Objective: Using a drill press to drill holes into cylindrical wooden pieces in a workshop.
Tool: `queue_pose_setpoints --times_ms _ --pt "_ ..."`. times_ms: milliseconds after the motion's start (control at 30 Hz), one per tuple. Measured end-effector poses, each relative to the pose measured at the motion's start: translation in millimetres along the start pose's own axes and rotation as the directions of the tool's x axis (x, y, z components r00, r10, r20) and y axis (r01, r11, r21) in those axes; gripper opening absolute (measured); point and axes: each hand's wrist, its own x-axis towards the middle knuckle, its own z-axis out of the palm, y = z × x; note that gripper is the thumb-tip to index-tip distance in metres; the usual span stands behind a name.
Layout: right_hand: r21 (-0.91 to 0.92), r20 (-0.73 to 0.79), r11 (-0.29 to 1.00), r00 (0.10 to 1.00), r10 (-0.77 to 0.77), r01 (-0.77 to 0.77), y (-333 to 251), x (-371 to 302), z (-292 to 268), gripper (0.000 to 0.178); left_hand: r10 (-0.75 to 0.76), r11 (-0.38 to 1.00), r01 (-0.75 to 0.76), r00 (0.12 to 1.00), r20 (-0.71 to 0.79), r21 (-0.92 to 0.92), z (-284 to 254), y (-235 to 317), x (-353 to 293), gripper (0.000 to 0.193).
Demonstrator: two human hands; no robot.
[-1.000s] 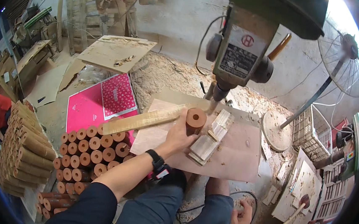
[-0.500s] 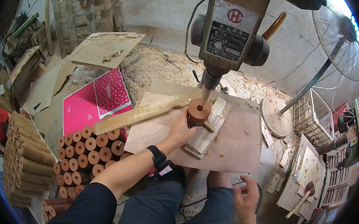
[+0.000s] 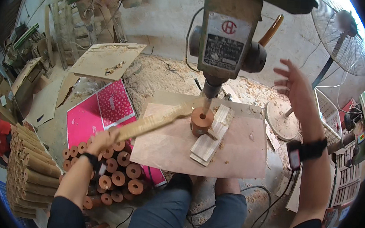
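My left hand (image 3: 102, 141) grips the near end of a long pale wooden stick (image 3: 156, 121) that reaches across the plywood table (image 3: 235, 154) and presses against a short brown wooden cylinder (image 3: 201, 120). The cylinder stands upright under the drill bit (image 3: 207, 105) of a drill press (image 3: 229, 40), beside a pale wooden block jig (image 3: 211, 135). My right hand (image 3: 294, 82) is raised with fingers spread, close to the press's orange-tipped feed handle (image 3: 271, 30), not touching it.
Several brown drilled cylinders (image 3: 115, 175) lie in a pile on a pink box (image 3: 101, 112) at my left. Stacked wooden rods (image 3: 25, 174) sit farther left. Sawdust covers the floor. A standing fan (image 3: 345, 39) and a round wooden disc (image 3: 281, 119) are at right.
My left hand left the cylinder and slid back to the stick's near end. My right hand rose from beside my leg up toward the press handle. The cylinder now sits under the bit.
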Motion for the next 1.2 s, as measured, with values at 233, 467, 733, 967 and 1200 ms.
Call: queue_pose_setpoints --times_ms 233,467,733,967,1200 --pt "0.514 -0.032 0.858 0.999 -0.008 0.024 -34 59 42 0.081 0.176 0.947 -0.009 0.852 0.493 -0.322 75 74 -126 0.064" --pt "0.646 0.064 0.763 0.994 -0.091 0.029 -71 28 31 0.072 0.316 0.094 0.166 0.930 0.187 -0.982 150 133 -167 0.041" --pt "0.217 0.242 0.973 0.961 -0.134 0.081 -22 -86 21 0.067 0.323 0.178 0.229 0.905 0.276 -0.957 150 127 -165 0.052" --pt "-0.516 0.004 0.823 0.960 0.279 -0.237 69 1 47 0.065 0.333 0.097 0.264 0.900 0.281 -0.960 155 127 -162 0.050" --pt "0.421 -0.095 0.906 0.995 -0.014 0.053 64 112 36 0.053 0.292 0.093 0.131 0.944 0.152 -0.987 167 131 -162 0.051"
